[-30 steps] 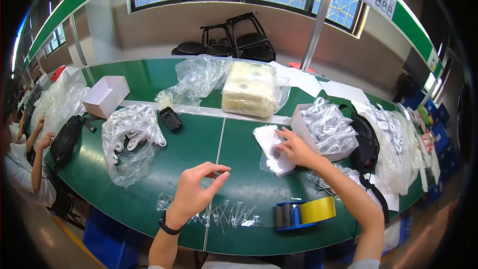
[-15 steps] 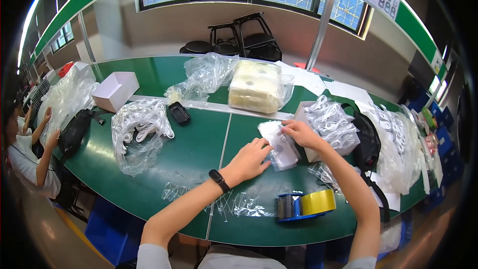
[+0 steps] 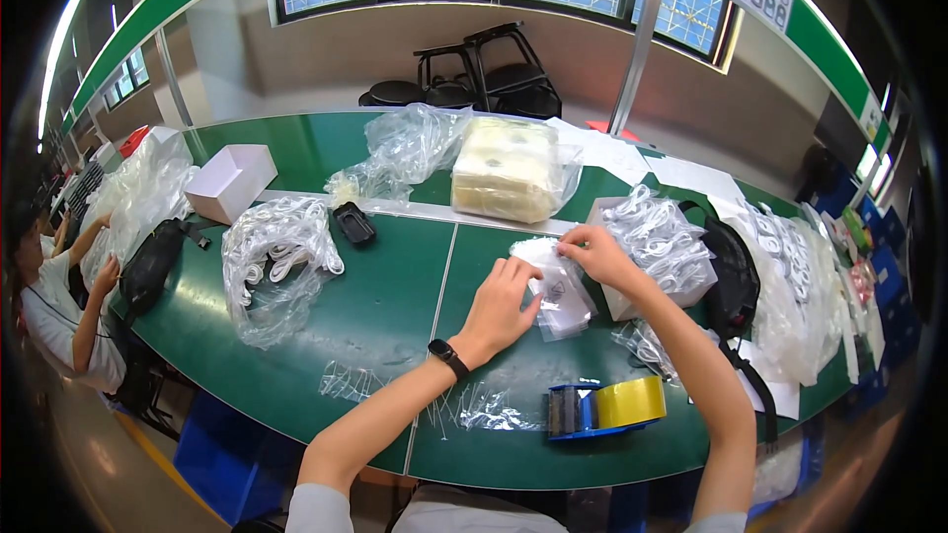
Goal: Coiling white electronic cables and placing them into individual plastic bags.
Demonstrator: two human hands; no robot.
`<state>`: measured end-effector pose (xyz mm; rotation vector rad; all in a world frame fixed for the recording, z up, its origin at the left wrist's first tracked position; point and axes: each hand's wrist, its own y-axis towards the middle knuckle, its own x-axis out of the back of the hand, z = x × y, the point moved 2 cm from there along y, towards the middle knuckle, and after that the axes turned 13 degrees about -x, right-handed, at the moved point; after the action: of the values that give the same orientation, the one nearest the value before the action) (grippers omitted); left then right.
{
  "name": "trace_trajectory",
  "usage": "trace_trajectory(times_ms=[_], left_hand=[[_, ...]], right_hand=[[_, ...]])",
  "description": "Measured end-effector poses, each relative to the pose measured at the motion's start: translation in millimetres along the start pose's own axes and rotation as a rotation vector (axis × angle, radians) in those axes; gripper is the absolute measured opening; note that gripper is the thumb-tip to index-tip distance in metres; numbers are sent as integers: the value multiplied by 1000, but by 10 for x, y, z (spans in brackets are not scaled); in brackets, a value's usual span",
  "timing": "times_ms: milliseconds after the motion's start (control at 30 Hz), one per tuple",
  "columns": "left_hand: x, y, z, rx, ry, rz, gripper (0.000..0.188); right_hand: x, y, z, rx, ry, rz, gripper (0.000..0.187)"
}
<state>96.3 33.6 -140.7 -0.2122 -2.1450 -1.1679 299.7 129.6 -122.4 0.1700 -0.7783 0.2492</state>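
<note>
A small pile of see-through plastic bags [image 3: 567, 306] lies flat on the green table in front of me. My right hand [image 3: 600, 259] pinches the pile's far edge between thumb and fingertips. At the left side of the pile is my left hand [image 3: 504, 304], its fingertips resting on the plastic and its thumb held apart. A black band circles my left wrist. Close to my right forearm stands a white box [image 3: 617, 308] heaped with bundled white cables [image 3: 652, 237]. Whether a single bag has come away from the pile cannot be made out.
A tape dispenser [image 3: 607, 407] with yellow tape sits near the front edge, beside scattered clear strips [image 3: 494, 407]. Bagged white cables [image 3: 281, 247], a black holder [image 3: 354, 225] and a yellowish wrapped stack [image 3: 506, 170] lie farther off. A black pouch [image 3: 729, 281] is at right. Another person [image 3: 74, 311] works at far left.
My left hand has risen slightly, with its fingers more bent and its thumb drawn upward. My right hand has shifted a little toward the pile's far edge, its fingertips now pinched together.
</note>
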Motion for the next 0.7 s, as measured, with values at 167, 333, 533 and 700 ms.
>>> trace_trajectory(times_ms=[167, 333, 533, 700], left_hand=[[-186, -39, -12, -274, 71, 84, 35], [-278, -150, -88, -306, 133, 249, 42], [-268, -213, -56, -151, 11, 281, 31], [-612, -84, -50, -160, 109, 272, 32]], right_hand=[[1, 27, 95, -14, -139, -93, 23], [10, 41, 219, 32, -195, -152, 22], [157, 300, 279, 139, -409, -426, 17], [613, 470, 240, 77, -273, -661, 22]])
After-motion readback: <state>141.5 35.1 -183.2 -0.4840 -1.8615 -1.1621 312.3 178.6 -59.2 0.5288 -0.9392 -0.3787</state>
